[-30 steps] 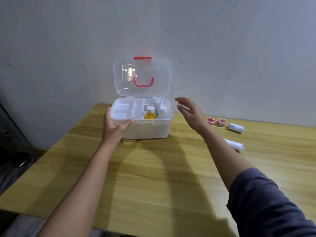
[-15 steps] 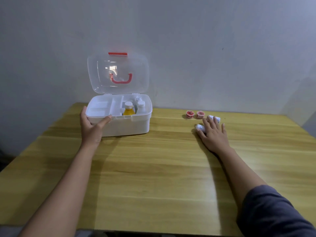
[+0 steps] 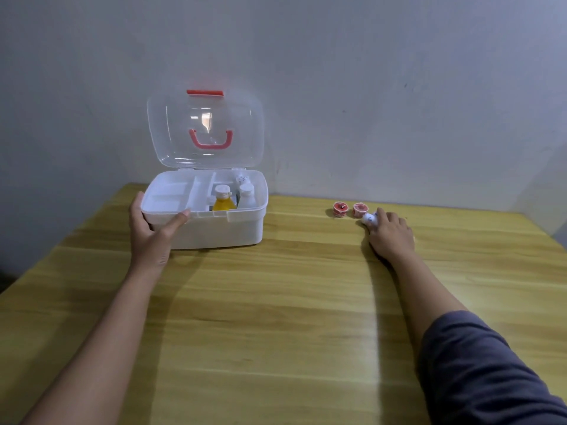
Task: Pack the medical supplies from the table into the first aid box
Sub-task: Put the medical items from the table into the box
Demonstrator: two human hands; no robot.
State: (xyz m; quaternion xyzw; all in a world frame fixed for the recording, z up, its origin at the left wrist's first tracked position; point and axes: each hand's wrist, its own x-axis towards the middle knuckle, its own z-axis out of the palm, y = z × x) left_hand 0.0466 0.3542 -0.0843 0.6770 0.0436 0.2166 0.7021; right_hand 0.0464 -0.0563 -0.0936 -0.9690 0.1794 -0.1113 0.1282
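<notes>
Curled over a white bandage roll [image 3: 369,218] near the table's [image 3: 276,317] far edge, the right hand [image 3: 391,236] grips it, fingers closed around it. Just beside lie 2 red tape rolls [image 3: 349,209]. The left hand [image 3: 152,233] clasps the open first aid box [image 3: 214,231] at its front left corner, thumb along the rim; bottles stand inside.

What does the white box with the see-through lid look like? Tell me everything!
The box is white plastic with rounded corners, sitting on the wooden table near the wall. Its clear lid stands open, with a red handle and red latch. Inside are dividers, an orange bottle and white bottles. The left hand holds its front left corner.
</notes>
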